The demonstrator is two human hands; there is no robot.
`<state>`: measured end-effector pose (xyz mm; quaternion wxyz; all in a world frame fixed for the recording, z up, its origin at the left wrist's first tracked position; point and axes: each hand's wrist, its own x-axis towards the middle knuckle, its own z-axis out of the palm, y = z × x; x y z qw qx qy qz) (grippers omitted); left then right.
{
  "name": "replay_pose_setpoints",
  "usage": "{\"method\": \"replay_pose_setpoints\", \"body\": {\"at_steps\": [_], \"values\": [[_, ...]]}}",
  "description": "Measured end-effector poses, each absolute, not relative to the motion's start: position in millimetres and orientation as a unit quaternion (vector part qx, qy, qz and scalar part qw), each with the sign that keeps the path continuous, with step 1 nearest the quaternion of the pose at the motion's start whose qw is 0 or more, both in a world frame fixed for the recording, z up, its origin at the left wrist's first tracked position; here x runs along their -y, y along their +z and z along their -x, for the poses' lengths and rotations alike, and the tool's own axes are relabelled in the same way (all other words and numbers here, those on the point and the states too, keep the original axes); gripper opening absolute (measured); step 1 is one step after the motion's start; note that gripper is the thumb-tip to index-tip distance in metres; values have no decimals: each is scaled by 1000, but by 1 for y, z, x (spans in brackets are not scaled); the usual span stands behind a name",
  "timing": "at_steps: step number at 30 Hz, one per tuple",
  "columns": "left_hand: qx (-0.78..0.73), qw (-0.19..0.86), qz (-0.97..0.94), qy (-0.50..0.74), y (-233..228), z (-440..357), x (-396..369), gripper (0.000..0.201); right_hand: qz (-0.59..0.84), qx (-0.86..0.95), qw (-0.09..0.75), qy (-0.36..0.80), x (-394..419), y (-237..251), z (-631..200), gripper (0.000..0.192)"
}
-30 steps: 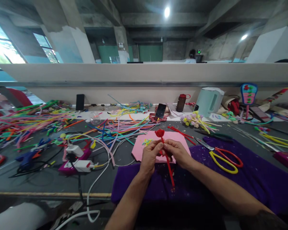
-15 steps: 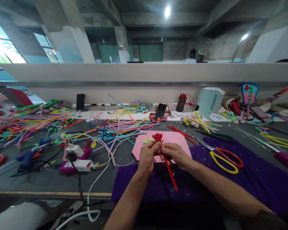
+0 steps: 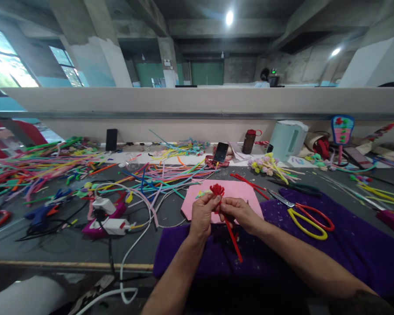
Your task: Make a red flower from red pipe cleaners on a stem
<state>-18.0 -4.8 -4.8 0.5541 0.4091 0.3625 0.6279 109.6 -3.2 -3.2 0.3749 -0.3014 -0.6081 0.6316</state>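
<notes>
Red pipe-cleaner flower (image 3: 217, 190) just above both hands' (image 3: 220, 213) pinching fingertips.

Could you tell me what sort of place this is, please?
Probably a craft workshop in a bare concrete hall: heaps of pipe cleaners, scissors and a glue gun cover the long bench.

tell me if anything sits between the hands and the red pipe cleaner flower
Nothing visible does. The left hand and the right hand both already pinch the red pipe cleaner flower just below its head, above the pink sheet.
</notes>
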Motion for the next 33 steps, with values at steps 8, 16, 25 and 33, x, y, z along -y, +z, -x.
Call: {"method": "replay_pose_setpoints", "body": {"at_steps": [8,16,25,33], "values": [[-388,484,-466,631,0,19,8,17,349,606,426,574,5,-2,-107,28],[-389,557,-446,582,-2,17,6,33,329,595,439,587,4,4,-112,29],[-357,615,-380,592,-1,21,5,20,334,595,423,596,4,3,-112,27],[-358,625,-369,588,-4,19,3,22,344,627,393,578,5,-2,-110,30]]}}
